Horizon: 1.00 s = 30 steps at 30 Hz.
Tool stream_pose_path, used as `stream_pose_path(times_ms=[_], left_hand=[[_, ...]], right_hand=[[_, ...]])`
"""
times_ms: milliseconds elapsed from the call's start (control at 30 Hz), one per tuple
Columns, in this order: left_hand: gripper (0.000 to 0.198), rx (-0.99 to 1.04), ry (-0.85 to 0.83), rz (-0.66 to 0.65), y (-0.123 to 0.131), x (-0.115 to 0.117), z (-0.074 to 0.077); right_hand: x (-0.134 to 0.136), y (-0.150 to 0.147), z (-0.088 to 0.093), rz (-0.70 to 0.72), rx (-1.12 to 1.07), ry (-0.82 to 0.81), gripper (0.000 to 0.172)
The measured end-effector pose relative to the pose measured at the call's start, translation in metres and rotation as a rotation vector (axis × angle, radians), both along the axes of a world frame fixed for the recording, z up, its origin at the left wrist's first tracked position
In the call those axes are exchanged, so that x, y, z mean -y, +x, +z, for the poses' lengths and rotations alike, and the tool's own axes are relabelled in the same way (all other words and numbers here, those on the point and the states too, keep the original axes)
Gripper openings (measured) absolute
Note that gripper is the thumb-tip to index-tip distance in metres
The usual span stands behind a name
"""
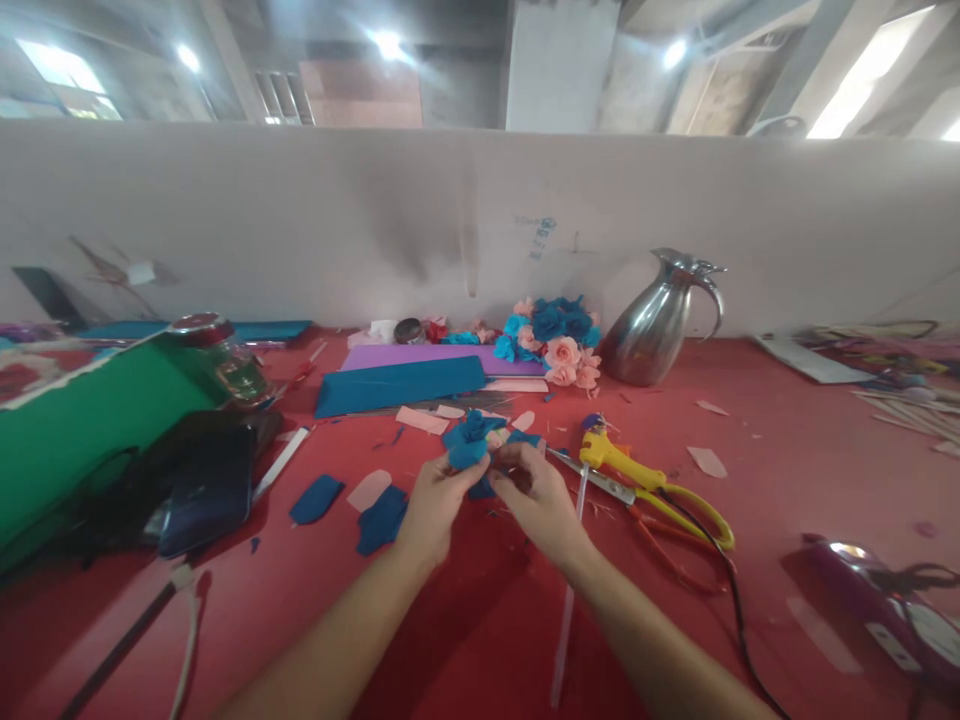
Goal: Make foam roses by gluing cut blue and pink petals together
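Note:
Both my hands meet over the middle of the red table (787, 450). My left hand (435, 505) pinches a blue foam flower (469, 440) from its left side. My right hand (536, 495) closes its fingers on the same flower from the right. Loose blue foam petals (379, 520) and pale pink petals (367, 490) lie just left of my hands. A yellow glue gun (622, 462) and yellow-handled scissors (675, 500) rest right of my right hand.
A steel jug (660, 320) stands at the back by a pile of finished blue and pink flowers (555, 340). Blue and purple foam sheets (405, 380) lie behind my hands. A green roll (82, 430) and dark bag (202, 480) sit left; a purple device (885, 600) sits right.

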<state>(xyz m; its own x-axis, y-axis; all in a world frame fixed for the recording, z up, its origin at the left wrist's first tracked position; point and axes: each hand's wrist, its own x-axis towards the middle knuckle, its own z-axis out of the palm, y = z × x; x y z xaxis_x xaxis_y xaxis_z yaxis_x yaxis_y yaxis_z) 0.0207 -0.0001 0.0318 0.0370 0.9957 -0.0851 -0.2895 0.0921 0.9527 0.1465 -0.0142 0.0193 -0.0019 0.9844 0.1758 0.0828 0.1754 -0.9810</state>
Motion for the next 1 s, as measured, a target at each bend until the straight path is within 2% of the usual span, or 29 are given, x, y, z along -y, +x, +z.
stream_pose_path(times_ms=[100, 567, 800, 1000], left_hand=[[0.023, 0.017, -0.008, -0.037, 0.001, 0.001, -0.002], [0.025, 0.065, -0.022, -0.074, 0.000, 0.000, 0.004], [0.030, -0.216, 0.093, -0.102, -0.008, -0.004, 0.005], [0.032, -0.271, 0.142, -0.083, -0.010, -0.006, 0.003]], right_hand=[[-0.004, -0.002, -0.003, 0.147, -0.105, -0.132, 0.019], [-0.004, -0.001, -0.004, 0.111, 0.008, -0.014, 0.013], [-0.005, 0.000, -0.006, 0.081, 0.028, 0.005, 0.014], [-0.005, 0.000, -0.006, 0.051, 0.062, 0.010, 0.013]])
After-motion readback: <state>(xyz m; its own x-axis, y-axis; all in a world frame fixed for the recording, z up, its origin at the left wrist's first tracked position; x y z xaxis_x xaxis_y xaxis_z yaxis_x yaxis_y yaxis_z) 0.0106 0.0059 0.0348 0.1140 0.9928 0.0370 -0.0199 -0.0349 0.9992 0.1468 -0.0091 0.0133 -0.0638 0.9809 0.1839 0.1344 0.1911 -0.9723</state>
